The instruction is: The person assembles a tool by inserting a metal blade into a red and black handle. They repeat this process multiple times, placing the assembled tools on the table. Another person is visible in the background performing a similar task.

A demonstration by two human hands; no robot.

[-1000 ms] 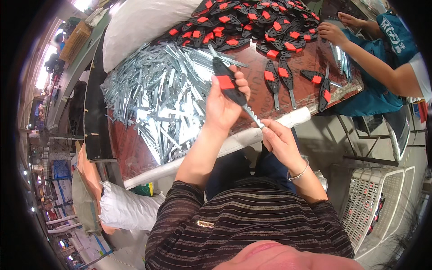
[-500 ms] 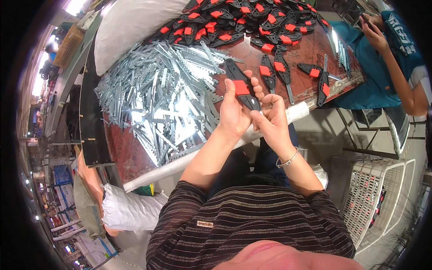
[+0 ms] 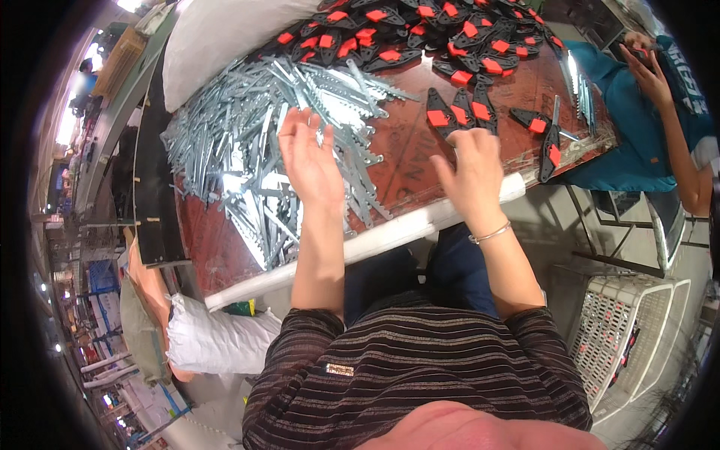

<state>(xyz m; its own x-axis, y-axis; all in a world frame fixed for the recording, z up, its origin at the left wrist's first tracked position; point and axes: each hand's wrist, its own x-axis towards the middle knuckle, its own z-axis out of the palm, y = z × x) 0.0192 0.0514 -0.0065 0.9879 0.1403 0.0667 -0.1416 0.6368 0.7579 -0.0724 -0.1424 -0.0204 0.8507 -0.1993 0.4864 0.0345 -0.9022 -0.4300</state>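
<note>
Much here resists counting: the heap of metal strips [image 3: 262,150] under and around the left hand [image 3: 309,161] is a tangle of overlapping toothed grey blades, far too many and too crossed to number, and the hand itself covers part of it. That hand hovers palm-down with fingers spread and loosely curled over the heap; whether a fingertip pinches a strip cannot be made out. The right hand [image 3: 472,176] lies at the table's near edge, fingers pointing away, open and flat; its fingertips meet or cover the bottom of three black handles with orange buttons [image 3: 459,114] lying side by side just beyond it, so contact is likely but not certain. Right of that hand two more such handles [image 3: 541,135] lie apart, one with a thin metal blade beside it. Farther beyond both hands, a large pile of black-and-orange handles [image 3: 420,30] runs out of the top edge, again uncountable. The brown table [image 3: 409,161] has a white tube [image 3: 360,244] along its near rim, partly hidden by both forearms. A bracelet sits on the right wrist. At far right another person's hand [image 3: 649,71] is raised, the body cut off by the dark rim. A white wire basket [image 3: 630,330] stands below, right of the right forearm.
</note>
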